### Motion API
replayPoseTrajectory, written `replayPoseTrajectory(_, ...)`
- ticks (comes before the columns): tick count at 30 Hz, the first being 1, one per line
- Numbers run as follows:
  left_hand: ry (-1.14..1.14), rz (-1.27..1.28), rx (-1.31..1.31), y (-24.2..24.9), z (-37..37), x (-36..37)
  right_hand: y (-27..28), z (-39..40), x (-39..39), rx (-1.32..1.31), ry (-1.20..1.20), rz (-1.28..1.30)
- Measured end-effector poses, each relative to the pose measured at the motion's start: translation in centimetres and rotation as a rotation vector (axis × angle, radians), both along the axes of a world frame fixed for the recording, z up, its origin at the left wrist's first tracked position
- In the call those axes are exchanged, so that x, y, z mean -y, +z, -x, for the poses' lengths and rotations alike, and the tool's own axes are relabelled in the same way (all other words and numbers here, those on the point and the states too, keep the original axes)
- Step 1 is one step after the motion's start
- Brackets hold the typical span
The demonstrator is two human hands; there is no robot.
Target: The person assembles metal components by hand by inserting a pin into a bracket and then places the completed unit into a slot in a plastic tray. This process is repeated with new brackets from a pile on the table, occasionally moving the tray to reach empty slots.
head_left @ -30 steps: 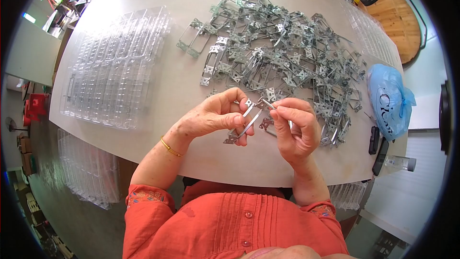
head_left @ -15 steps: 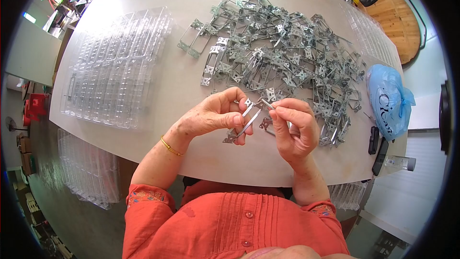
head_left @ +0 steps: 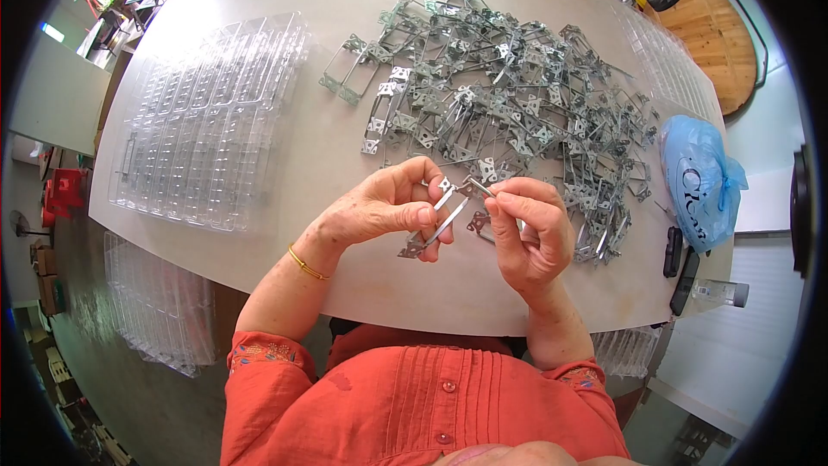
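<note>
My left hand is closed on a metal bracket, a narrow frame with two long bars and perforated end plates. Thumb and fingers of my right hand pinch a small thin metal piece close to the bracket's upper end. Another perforated bracket end shows between the hands, partly hidden by the right fingers. Just beyond both hands lies a large heap of similar metal brackets.
Stacked clear plastic trays lie on the table at left, with more trays at far right. A blue plastic bag, black objects and a clear bottle are along the right edge.
The bracket in my left hand has tilted very slightly. Both hands are otherwise in nearly the same place, with the same grips.
</note>
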State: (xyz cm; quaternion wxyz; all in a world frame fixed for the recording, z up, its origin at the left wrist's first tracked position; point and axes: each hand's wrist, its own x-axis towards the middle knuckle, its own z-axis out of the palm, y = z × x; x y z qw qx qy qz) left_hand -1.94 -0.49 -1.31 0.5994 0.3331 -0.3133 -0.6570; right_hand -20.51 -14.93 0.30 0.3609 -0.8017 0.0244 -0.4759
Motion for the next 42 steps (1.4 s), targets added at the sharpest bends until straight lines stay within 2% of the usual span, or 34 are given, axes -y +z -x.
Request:
replayPoseTrajectory(15, -0.023, -0.006, -0.011, 0.0, 0.3, 0.1, 0.1, -0.1, -0.3, -0.035, -0.002, 0.015)
replayPoseTrajectory(17, 0.128, -0.035, 0.082, 0.2, 0.8, 0.1, 0.0, -0.2, -0.3, -0.058, -0.013, 0.001)
replayPoseTrajectory(20, 0.168, -0.032, 0.185, 0.3, 0.6, 0.1, -0.1, -0.2, -0.4, -0.082, -0.031, -0.014)
replayPoseTrajectory(22, 0.215, -0.020, 0.273, -0.1, 0.6, 0.2, -0.2, 0.2, -0.9, -0.233, -0.011, -0.238)
replayPoseTrajectory(23, 0.259, -0.008, 0.361, -0.3, 0.6, 0.2, 0.0, 0.2, -1.1, -0.234, -0.011, -0.239)
replayPoseTrajectory(25, 0.265, 0.006, 0.419, 0.1, 0.6, 0.1, 0.8, 0.2, -1.6, -0.317, 0.078, -0.483)
replayPoseTrajectory(28, 0.273, 0.032, 0.527, 0.0, 0.5, 0.0, 1.1, 0.4, -1.3, -0.404, 0.173, -0.558)
replayPoseTrajectory(32, 0.265, 0.058, 0.692, 0.6, 0.4, 0.0, 0.9, 0.5, -0.7, -0.441, 0.205, -0.499)
replayPoseTrajectory(41, 0.312, 0.072, 0.912, 1.1, 1.1, 0.0, 0.6, -0.1, -0.5, -0.369, 0.101, -0.339)
replayPoseTrajectory(42, 0.313, 0.071, 0.912, 1.2, 1.2, 0.0, 0.7, -0.2, -0.3, -0.336, 0.079, -0.211)
